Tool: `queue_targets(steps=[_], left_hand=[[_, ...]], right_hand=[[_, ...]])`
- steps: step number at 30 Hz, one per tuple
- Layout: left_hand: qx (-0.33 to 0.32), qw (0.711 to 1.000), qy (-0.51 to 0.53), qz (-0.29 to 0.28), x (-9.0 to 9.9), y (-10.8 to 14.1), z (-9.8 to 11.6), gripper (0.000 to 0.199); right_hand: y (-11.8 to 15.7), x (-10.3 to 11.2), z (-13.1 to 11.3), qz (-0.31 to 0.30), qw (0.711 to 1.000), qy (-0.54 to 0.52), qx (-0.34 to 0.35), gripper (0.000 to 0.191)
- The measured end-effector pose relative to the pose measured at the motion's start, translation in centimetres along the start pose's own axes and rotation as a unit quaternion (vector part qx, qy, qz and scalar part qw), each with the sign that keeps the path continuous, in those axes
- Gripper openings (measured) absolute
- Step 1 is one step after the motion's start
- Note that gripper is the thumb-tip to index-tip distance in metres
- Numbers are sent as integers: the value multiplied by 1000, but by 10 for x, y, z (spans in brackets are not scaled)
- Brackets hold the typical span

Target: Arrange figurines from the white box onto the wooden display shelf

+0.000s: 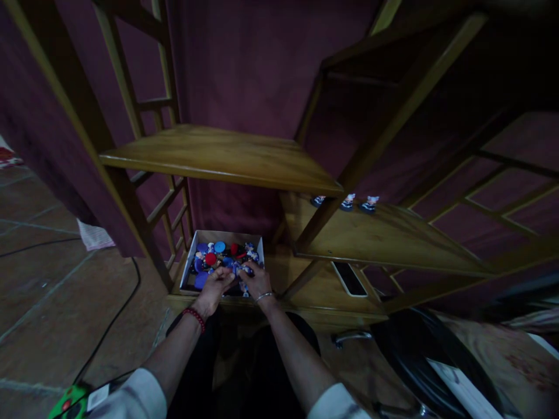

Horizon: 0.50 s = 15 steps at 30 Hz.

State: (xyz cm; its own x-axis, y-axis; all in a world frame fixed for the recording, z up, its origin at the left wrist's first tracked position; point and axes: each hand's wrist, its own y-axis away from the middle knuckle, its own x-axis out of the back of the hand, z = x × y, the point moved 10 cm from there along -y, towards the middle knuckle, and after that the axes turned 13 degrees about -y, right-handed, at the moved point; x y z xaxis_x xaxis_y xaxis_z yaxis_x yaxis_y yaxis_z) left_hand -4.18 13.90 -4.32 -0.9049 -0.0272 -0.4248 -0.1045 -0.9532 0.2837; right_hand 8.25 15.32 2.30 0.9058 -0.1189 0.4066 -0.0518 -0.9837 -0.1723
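Observation:
A white open box (261, 247) full of small figurines and round pieces in blue, red and white stands on the lowest wooden shelf. Over its front part are both hands, close together. My left hand (215, 286), with a red bead bracelet on the wrist, has its fingers pinched at a small blue and white figurine (238, 268). From the right, my right hand (257, 281), wearing a silver bracelet, closes its fingers on the same figurine. Its lower part is hidden by the fingers.
Above the box is a wooden shelf board (218, 152). Three small figurines (348, 202) stand on the right shelf (371, 235). A dark flat object with a white rim (349, 279) lies lower right. A black chair (432, 355) is at the right, a cable (117, 314) on the left floor.

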Motion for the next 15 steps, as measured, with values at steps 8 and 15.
queue_targets(steps=[8, 15], left_hand=[[26, 998, 44, -35, -15, 18, 7, 17], [47, 996, 74, -30, -7, 40, 14, 23]], right_hand=[[11, 13, -20, 2, 999, 43, -1, 10], [22, 3, -41, -21, 995, 92, -18, 14]])
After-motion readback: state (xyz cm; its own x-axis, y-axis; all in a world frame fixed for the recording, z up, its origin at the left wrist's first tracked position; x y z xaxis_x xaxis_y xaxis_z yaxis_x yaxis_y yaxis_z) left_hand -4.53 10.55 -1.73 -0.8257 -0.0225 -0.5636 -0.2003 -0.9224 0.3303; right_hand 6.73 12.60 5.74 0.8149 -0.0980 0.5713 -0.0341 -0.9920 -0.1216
